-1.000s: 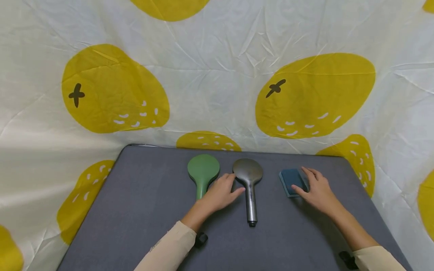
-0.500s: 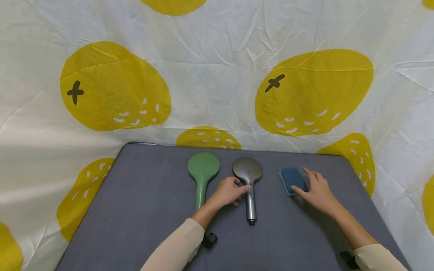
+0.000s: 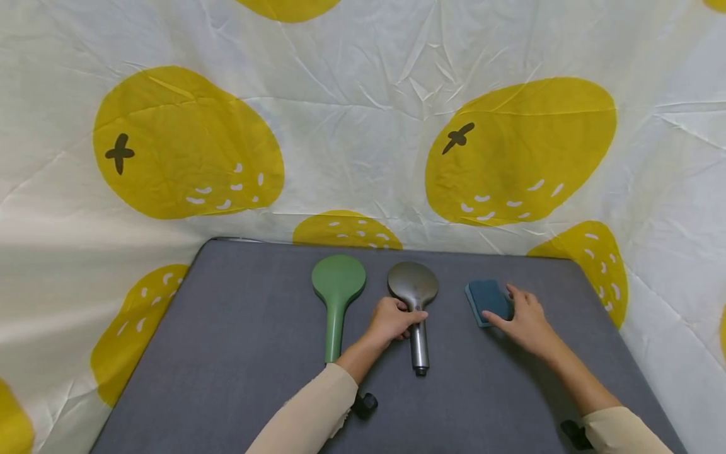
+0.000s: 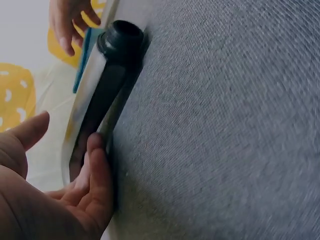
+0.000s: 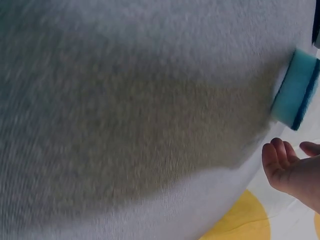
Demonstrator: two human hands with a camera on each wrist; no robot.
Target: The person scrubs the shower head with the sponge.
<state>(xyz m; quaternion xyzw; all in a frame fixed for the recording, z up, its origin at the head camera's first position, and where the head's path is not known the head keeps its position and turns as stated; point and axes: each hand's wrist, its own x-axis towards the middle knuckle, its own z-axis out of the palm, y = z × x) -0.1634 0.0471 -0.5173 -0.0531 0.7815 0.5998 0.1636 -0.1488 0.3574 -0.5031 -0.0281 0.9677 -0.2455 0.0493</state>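
A metallic grey handheld shower head (image 3: 413,282) lies on the table with its handle toward me. My left hand (image 3: 390,321) is at the handle's upper part; in the left wrist view its fingers (image 4: 98,175) reach under the handle and seem to touch it, while the thumb stands off above. My right hand (image 3: 526,321) hovers spread at the right side of a blue sponge (image 3: 489,299) with a darker scouring layer. The right wrist view shows a gap between those fingers (image 5: 272,162) and the sponge.
Left of the metallic one lies a green shower head (image 3: 338,277), its lower end partly behind my left sleeve. The dark grey table (image 3: 244,315) ends at the back against a white curtain (image 3: 351,145) with yellow fruit shapes.
My left hand has moved right, from between the two shower heads to the metallic one's handle, its thumb now over it. The right hand has stayed beside the sponge.
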